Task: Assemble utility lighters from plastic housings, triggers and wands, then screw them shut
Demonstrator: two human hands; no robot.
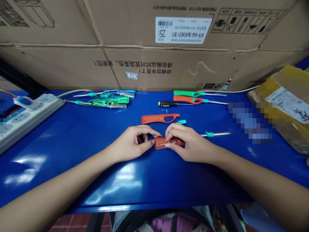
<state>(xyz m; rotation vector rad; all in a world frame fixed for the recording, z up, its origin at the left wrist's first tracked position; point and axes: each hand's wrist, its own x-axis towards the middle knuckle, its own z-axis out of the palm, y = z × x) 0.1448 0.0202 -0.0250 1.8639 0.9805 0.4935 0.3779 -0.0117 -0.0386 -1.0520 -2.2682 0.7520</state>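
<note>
An open orange lighter half [158,143] lies on the blue table with a clear part inside it, its metal tube [218,134] pointing right. My left hand [134,143] has its thumb and index finger at the left end of this half, pinched around its edge. Over its middle, my right hand [190,141] closes thumb and fingers on the clear part inside. Just beyond lie the other orange shell half [149,119] and a small teal piece [182,122]. A black and yellow screwdriver [167,103] rests farther back, near tiny screws [164,110].
Green and blue opened lighters [103,102] lie at the back left. Closed green [185,93] and orange [187,99] lighters are at the back right. A power strip [26,112] stands left, a taped box [285,103] right, and large cardboard [135,35] behind.
</note>
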